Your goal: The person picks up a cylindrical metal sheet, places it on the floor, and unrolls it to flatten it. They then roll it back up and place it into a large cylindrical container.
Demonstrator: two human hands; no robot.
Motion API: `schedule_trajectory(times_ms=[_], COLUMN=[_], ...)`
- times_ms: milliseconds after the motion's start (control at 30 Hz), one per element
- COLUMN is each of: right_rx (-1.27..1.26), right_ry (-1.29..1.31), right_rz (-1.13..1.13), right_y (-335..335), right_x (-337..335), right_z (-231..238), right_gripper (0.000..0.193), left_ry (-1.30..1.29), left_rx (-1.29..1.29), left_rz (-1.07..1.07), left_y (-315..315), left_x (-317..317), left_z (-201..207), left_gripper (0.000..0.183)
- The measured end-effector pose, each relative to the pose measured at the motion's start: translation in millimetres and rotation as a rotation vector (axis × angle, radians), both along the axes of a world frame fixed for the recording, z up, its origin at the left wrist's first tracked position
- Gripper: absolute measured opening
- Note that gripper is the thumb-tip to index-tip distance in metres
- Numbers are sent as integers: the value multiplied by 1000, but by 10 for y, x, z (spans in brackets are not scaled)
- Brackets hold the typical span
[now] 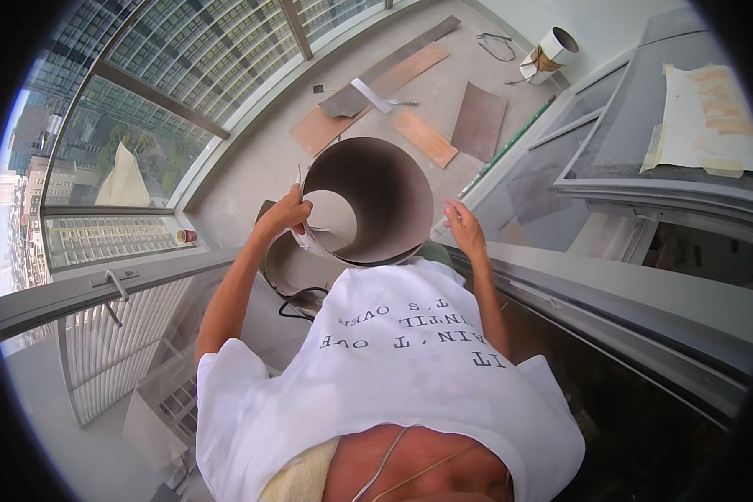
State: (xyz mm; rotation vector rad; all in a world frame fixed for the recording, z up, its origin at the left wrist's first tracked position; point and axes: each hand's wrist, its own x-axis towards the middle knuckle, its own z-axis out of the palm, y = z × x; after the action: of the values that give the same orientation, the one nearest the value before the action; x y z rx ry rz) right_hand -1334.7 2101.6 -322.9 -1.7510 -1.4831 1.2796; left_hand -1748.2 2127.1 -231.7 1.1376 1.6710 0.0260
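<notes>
A wide, hollow tube (pixel 397 188), grey-brown inside, stands in front of my body with its open end facing up. A round patch of light shows through its lower left part. My left hand (pixel 288 211) is closed on the tube's left rim, where a pale, ragged edge hangs below the fingers. At the tube's right side, my right hand (pixel 465 227) is closed with fingers pinched together. Something small and whitish shows at its fingertips, too small to name. Below the left hand sits another rounded grey-brown piece (pixel 297 272), partly covered by the tube.
Flat brown sheets (pixel 478 121) and offcuts (pixel 425 138) lie on the floor beyond the tube. A white cylindrical bucket (pixel 550 55) stands at the far right, near a cable (pixel 498 46). Windows (pixel 134 125) line the left; a glass-panelled frame (pixel 560 201) borders the right. A cup (pixel 186 237) sits by the left sill.
</notes>
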Motion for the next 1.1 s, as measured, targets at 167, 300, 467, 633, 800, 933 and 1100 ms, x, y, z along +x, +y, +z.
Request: schedule_trajectory(times_ms=[167,300,467,633,800,933,1100], right_rx=[-6,-39,-1,41,-8,-28,-18], right_ry=[-110,-100,80,167,189,188,-50], right_rz=[-5,-72,-286,-274,-228,-363,-413], right_y=[859,1321,1930,2412,2200,1720,1501], right_x=[39,46,149,-246,-911,-1453,-1945], right_z=[-154,25,-115,232,405,359,391], right_gripper=[45,45,52,59,70,78,68], left_ry=[43,92,40,25,-45,-59,-68], left_rx=[65,182,514,571,707,585,630], left_rz=[-115,-348,-748,-1019,-1328,-1524,-1663], left_y=[1037,1787,2583,3181,3717,3762,3967], left_x=[156,238,239,283,217,211,179], left_z=[-435,-314,-409,-106,-328,-305,-591], left_gripper=[67,72,78,82,84,83,76])
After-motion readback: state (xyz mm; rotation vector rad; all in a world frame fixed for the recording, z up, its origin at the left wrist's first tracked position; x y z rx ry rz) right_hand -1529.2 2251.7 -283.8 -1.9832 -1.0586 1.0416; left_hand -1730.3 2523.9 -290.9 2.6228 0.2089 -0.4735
